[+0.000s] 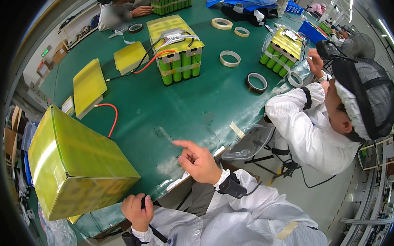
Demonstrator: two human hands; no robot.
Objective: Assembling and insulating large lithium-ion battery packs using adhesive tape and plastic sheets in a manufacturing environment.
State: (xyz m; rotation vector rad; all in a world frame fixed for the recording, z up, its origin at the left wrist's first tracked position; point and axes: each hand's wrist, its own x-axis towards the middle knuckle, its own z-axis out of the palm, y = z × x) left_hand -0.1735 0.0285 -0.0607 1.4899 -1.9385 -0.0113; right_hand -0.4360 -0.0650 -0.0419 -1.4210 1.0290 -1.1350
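Note:
A large box-shaped pack wrapped in glossy yellow-green sheet [90,149] stands tilted in the picture at the near left of the table. Beside its lower right corner, at the table edge, is my left hand [138,212], with curled fingers and a small black piece showing at them; what it is I cannot make out. My right hand [199,163] hovers over the near edge, index finger stretched out and the other fingers bent, with nothing seen in it. Close to that fingertip lies a clear tape strip [164,134]; whether they touch I cannot tell.
On the green table [162,108] are a green-cell battery pack [179,65], yellow sheets [88,85], a red cable [114,119], and tape rolls [230,58]. At right a co-worker [311,119] sits by another battery pack [281,52]. A clear bin [251,143] adjoins the edge.

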